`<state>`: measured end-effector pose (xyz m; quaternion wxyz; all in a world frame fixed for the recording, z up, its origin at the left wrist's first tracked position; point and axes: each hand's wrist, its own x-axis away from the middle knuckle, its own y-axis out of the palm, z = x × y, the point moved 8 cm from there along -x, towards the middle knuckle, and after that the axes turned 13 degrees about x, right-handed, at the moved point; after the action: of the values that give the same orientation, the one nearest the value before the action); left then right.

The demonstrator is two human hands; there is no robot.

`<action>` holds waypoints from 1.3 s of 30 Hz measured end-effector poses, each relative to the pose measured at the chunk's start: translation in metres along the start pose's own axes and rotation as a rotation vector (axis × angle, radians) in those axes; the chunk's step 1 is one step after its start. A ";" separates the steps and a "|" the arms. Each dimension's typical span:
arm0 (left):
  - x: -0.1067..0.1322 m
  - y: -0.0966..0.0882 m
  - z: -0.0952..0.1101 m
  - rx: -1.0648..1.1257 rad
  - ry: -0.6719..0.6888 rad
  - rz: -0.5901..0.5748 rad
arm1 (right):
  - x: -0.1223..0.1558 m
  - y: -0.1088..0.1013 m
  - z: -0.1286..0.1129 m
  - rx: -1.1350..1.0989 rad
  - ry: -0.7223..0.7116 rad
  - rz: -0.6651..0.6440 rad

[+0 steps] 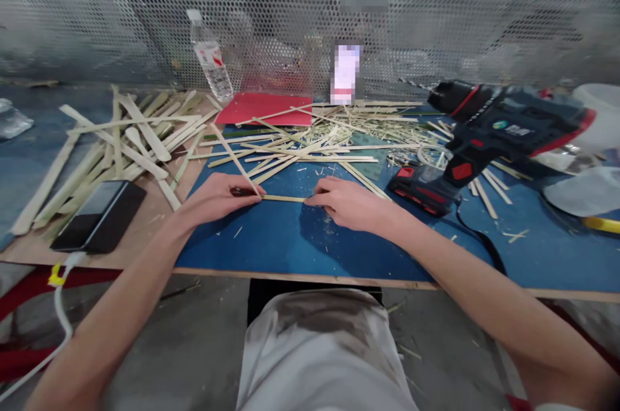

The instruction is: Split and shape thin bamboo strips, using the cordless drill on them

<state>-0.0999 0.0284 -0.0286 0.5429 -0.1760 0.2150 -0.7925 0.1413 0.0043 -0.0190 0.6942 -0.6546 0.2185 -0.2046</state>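
Observation:
Both hands are over the blue board near the front of the table. A short, thin bamboo strip spans the gap between them, roughly level. My left hand is closed on its left end, the fingers pinched together. A second thin bamboo strip slants up and away to the left from the same fingertips; whether the two are joined there I cannot tell. On the other side, my right hand pinches the right end of the level strip, with its fingers curled. Small splinters lie around the hands.
Loose thin strips heap up behind the hands, by a red sheet. Wider bamboo slats and a black box with a cable lie left. A cordless drill stands right. At the mesh wall are a bottle and a phone.

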 end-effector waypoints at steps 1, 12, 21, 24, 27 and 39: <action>0.001 -0.001 -0.002 -0.022 -0.012 0.003 | 0.000 -0.001 0.000 0.001 -0.003 0.005; 0.003 -0.001 0.008 0.007 0.012 0.054 | 0.002 0.003 -0.002 0.022 0.003 0.003; 0.004 -0.003 0.005 -0.092 0.051 0.041 | 0.002 0.000 -0.002 -0.010 0.017 -0.003; 0.004 -0.001 0.007 -0.109 0.081 0.026 | 0.004 -0.002 -0.003 -0.026 0.010 0.042; 0.005 0.000 0.011 -0.116 0.123 0.012 | 0.005 -0.002 -0.002 -0.040 0.015 0.076; 0.002 0.001 0.013 -0.132 0.142 -0.027 | 0.007 0.000 -0.001 -0.056 -0.012 0.175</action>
<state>-0.0927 0.0241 -0.0181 0.5028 -0.1574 0.3022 -0.7944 0.1467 -0.0002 -0.0194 0.6920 -0.6534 0.2766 -0.1331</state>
